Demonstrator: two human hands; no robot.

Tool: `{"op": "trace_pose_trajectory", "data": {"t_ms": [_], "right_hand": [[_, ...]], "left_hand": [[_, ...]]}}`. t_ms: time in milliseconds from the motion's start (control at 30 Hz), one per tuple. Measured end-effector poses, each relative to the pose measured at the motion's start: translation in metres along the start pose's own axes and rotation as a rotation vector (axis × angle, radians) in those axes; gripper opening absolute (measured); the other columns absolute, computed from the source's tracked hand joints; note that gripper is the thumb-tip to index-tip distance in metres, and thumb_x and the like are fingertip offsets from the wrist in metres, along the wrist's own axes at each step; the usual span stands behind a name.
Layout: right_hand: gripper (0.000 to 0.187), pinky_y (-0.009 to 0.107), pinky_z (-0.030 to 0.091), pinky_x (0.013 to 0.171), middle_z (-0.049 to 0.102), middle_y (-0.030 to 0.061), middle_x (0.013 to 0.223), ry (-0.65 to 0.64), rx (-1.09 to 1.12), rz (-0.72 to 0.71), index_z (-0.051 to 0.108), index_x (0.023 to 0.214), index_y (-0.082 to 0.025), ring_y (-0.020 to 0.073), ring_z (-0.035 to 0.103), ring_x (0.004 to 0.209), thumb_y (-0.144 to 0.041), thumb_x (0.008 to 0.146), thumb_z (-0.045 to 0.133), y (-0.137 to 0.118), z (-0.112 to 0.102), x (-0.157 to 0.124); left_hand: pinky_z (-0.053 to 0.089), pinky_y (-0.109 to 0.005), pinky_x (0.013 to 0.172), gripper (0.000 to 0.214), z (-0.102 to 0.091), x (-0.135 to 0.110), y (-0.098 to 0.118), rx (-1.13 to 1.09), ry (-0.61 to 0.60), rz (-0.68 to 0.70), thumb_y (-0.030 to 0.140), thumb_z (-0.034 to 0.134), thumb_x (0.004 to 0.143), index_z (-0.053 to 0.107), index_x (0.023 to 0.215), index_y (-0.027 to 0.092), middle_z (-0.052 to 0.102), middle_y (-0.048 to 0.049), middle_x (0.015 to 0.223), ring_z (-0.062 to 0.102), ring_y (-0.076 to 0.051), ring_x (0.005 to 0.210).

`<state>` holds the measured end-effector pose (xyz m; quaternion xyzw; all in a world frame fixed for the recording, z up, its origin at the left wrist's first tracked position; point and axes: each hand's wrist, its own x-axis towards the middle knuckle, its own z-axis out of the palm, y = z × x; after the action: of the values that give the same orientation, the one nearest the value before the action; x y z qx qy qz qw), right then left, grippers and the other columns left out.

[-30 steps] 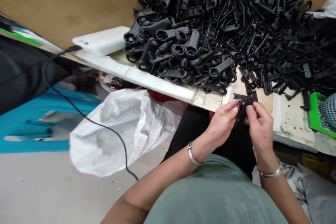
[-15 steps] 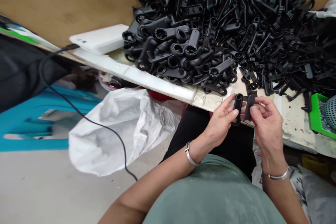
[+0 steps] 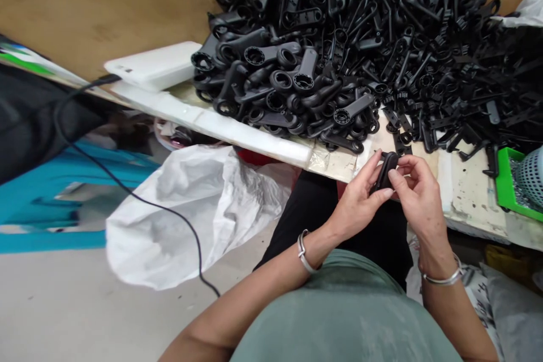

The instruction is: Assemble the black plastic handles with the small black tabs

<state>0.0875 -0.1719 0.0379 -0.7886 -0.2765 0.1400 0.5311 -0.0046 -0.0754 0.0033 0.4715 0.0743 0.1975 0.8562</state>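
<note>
My left hand (image 3: 358, 201) grips an elongated black plastic part (image 3: 387, 171) with rounded ends, at the front edge of the bench. On its other side my right hand (image 3: 419, 195) presses the same part with thumb and fingers. The two black pieces now lie face to face, so I cannot tell where one ends and the other begins. Just beyond my fingers, a large heap of black plastic arms with ring-shaped ends (image 3: 305, 76) covers the bench. To the right of it lie many smaller black clips and brackets (image 3: 428, 85).
A white power bank (image 3: 155, 65) with a black cable (image 3: 169, 203) lies on the bench's left. At the right stands a green tray (image 3: 511, 181) with a perforated basket (image 3: 532, 172) in it. A white sack (image 3: 169, 226) sits on the floor below the bench edge.
My hands have come closer together. The two black pieces, held apart before, one in each hand, are now brought against each other. The view has shifted slightly.
</note>
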Motion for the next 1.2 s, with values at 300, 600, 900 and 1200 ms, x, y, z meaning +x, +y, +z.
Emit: {"op": "trace_pose_trajectory", "data": {"t_ms": [300,600,900,1200], "right_hand": [[0.043,0.028,0.057,0.069,0.067,0.0020,0.107,-0.239,0.282,0.043,0.062,0.127,-0.031,0.0171,0.064,0.088,-0.040,0.086,0.073,-0.001,-0.009,0.009],[0.019,0.028,0.058,0.081,0.072,-0.0026,0.083,-0.088,0.534,0.009,0.070,0.102,-0.027,0.0142,0.069,0.082,-0.031,0.085,0.077,0.001,0.005,0.007],[0.017,0.028,0.056,0.066,0.064,-0.0044,0.066,0.070,0.453,-0.030,0.070,0.098,-0.023,0.0130,0.061,0.060,-0.034,0.085,0.075,0.004,0.018,0.004],[0.035,0.050,0.058,0.090,0.075,0.0056,0.094,0.146,0.565,0.132,0.065,0.097,-0.025,0.0262,0.072,0.092,-0.046,0.074,0.083,0.000,0.017,-0.001]], "left_hand": [[0.047,-0.041,0.112,0.062,-0.004,-0.003,0.018,0.387,-0.119,0.056,0.011,0.047,0.091,0.033,0.150,0.021,0.050,-0.0117,0.153,0.052,-0.024,0.138],[0.053,-0.034,0.103,0.023,-0.002,-0.003,0.020,0.521,0.075,0.161,0.019,0.061,0.089,0.053,0.111,0.020,0.071,-0.0082,0.123,0.067,-0.019,0.117],[0.056,-0.040,0.097,0.025,-0.006,0.006,0.019,0.627,0.159,0.049,0.022,0.066,0.084,0.071,0.108,0.020,0.077,-0.0074,0.114,0.073,-0.024,0.106],[0.051,-0.042,0.107,0.029,0.004,0.011,0.020,0.391,0.154,-0.024,0.025,0.070,0.082,0.073,0.109,0.018,0.075,-0.0080,0.118,0.068,-0.025,0.114]]}}
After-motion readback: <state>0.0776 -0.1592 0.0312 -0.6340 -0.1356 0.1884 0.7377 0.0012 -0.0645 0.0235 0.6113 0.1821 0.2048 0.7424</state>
